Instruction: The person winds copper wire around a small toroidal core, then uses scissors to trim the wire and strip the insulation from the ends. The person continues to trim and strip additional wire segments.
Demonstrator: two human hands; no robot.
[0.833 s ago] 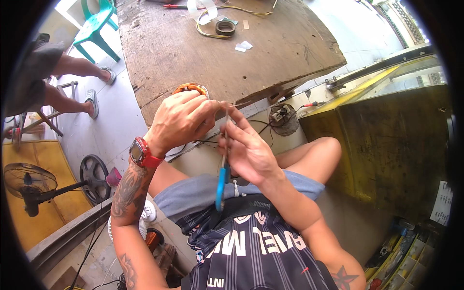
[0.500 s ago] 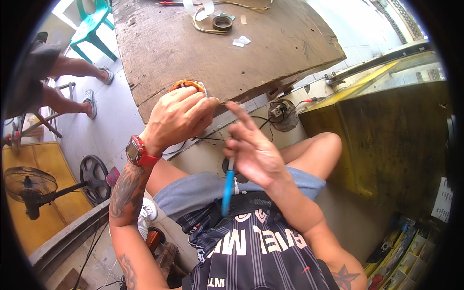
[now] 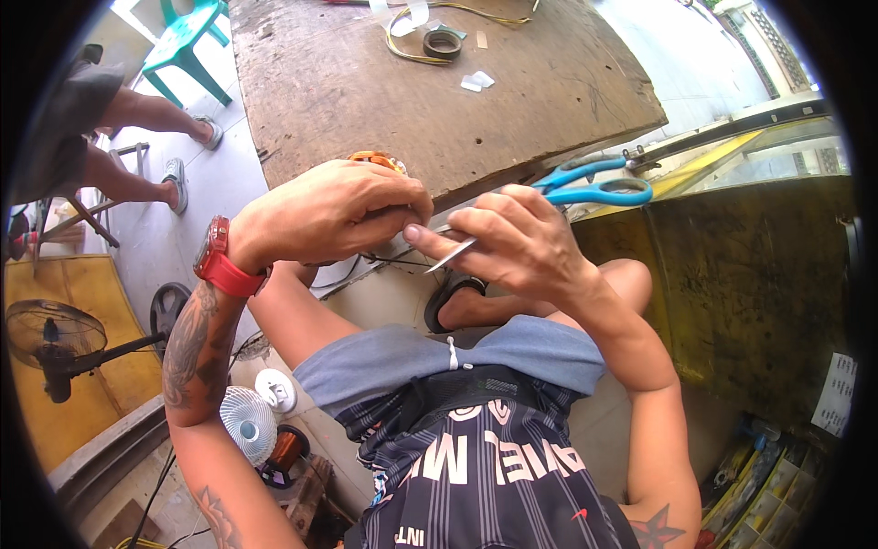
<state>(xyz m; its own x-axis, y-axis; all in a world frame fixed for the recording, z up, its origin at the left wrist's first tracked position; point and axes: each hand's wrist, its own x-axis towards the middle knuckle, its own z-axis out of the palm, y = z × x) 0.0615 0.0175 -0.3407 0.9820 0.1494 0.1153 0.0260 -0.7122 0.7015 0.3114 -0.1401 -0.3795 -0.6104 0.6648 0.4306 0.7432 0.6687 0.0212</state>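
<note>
Scissors point(image 3: 578, 195) with blue handles sit in my right hand point(image 3: 526, 240), its fingers folded firmly around them, the handles jutting out beyond my knuckles to the right and a pale blade slanting down to the left between my fingers. One of my right fingertips reaches just beside my left hand point(image 3: 334, 209), whose fingers are bent inward, though I cannot tell whether they pinch anything. Past those knuckles shows part of an orange ring point(image 3: 377, 158), and farther off the wooden table point(image 3: 366, 101) bears white scraps point(image 3: 472, 83) and a tape roll point(image 3: 443, 55)
</note>
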